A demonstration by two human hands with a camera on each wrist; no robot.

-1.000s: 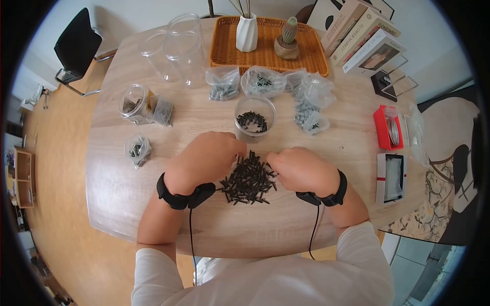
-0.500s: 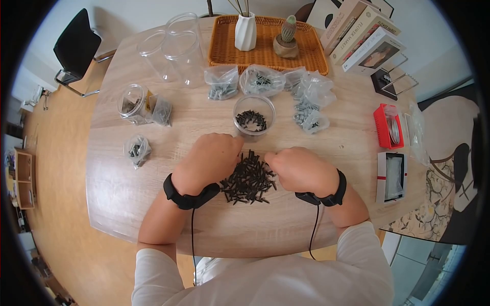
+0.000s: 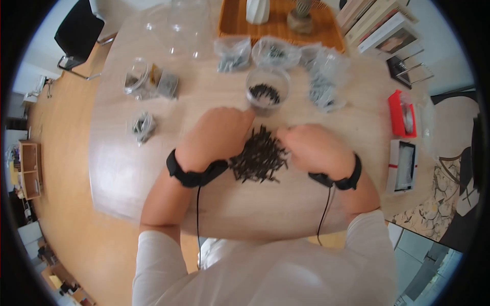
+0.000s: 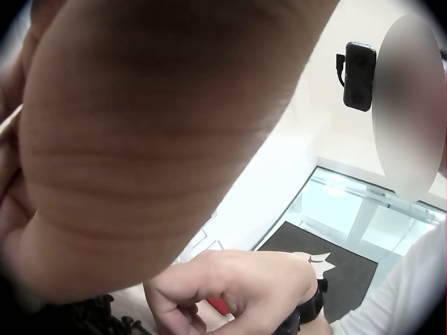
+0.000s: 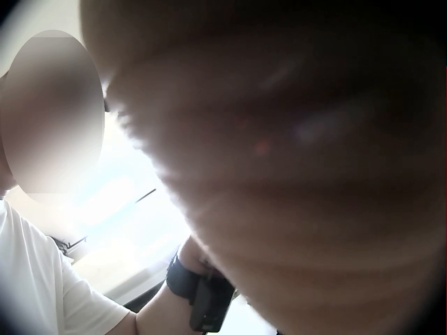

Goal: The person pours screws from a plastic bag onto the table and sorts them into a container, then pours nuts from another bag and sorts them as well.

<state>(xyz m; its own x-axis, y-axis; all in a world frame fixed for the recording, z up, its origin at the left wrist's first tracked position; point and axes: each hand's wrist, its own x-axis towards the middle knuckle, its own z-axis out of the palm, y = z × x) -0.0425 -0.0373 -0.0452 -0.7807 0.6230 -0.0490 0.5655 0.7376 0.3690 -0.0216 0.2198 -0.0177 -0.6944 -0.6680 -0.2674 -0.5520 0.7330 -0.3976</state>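
A heap of black screws (image 3: 259, 155) lies on the wooden table between the two hands in the head view. At its left edge is the left hand (image 3: 217, 133), back upward, its fingertips hidden beneath it near the round tub. The right hand (image 3: 317, 148) stands at the heap's upper right, fingers bent inward; whether it holds a screw cannot be told. Just behind the heap sits a clear round tub (image 3: 289, 92) with black screws inside. The left wrist view shows the right hand (image 4: 234, 289) with curled fingers beside some dark screws (image 4: 94, 317).
Bags of grey hardware (image 3: 233, 56) stand behind the tub, with a wicker tray (image 3: 224, 23) beyond. At left are a clear jar (image 3: 137, 84) and a small bag (image 3: 144, 126). A red basket (image 3: 402, 115) and white box (image 3: 401, 166) lie at right.
The head view has tilted, so the table's contents appear higher and slightly further right. Both hands stay beside the heap, with no clear change in what they hold.
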